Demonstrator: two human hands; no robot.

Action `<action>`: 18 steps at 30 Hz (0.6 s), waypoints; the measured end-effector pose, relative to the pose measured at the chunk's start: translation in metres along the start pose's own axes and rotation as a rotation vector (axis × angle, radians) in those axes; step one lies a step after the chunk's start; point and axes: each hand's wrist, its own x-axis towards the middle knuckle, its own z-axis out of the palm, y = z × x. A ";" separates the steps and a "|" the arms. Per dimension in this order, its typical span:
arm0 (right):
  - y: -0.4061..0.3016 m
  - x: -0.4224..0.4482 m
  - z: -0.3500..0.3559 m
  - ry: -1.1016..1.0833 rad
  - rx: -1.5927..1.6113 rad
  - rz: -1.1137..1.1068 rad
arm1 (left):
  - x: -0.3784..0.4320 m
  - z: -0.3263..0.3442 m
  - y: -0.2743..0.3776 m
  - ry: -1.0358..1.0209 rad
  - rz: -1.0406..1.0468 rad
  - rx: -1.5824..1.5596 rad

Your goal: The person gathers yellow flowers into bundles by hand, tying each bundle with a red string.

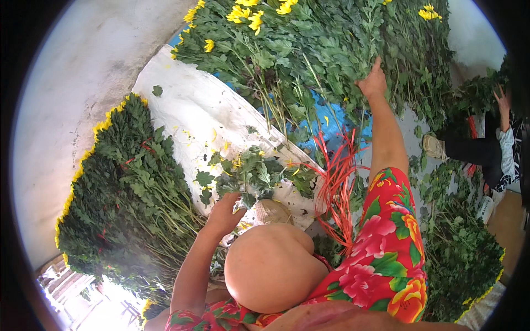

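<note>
Stretched out to the upper right, my right hand (pixel 374 82) touches the leafy stems of a big pile of yellow chrysanthemums (pixel 298 45); its thumb and a finger are spread, and whether it grips a stem is hidden. Low and left of centre, my left hand (pixel 225 213) is beside loose chrysanthemum leaves (pixel 252 169) on a white woven sheet (pixel 186 103). Its thumb is apart from its fingers, and nothing shows in it. Between my arms hangs a bunch of red plastic ties (pixel 337 182).
Flower bundles with red ties (pixel 136 190) are stacked at the left by the wall (pixel 83 62). Another stack (pixel 459 248) lies at the right. Blue sheeting (pixel 325 118) shows under the stems. Another person's shoe (pixel 434 147) and raised hand (pixel 503 105) are at the far right.
</note>
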 end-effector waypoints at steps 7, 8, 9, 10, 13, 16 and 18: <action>-0.021 -0.069 -0.059 0.213 0.023 -0.054 | -0.032 0.009 -0.021 0.035 -0.047 0.048; -0.028 -0.086 -0.066 0.249 0.084 -0.081 | -0.041 0.012 -0.028 0.017 -0.072 0.061; -0.035 -0.104 -0.075 0.291 0.145 -0.109 | -0.048 0.014 -0.034 0.001 -0.091 0.072; -0.036 -0.122 -0.078 0.349 0.193 -0.154 | -0.053 0.017 -0.038 -0.007 -0.113 0.052; -0.033 -0.174 -0.065 0.452 0.193 -0.249 | -0.068 0.025 -0.048 0.025 -0.083 0.061; -0.031 -0.226 -0.045 0.377 0.157 -0.238 | -0.073 0.037 -0.059 0.130 0.013 0.040; -0.033 -0.246 -0.028 0.336 0.126 -0.285 | -0.071 0.040 -0.049 0.150 0.017 0.007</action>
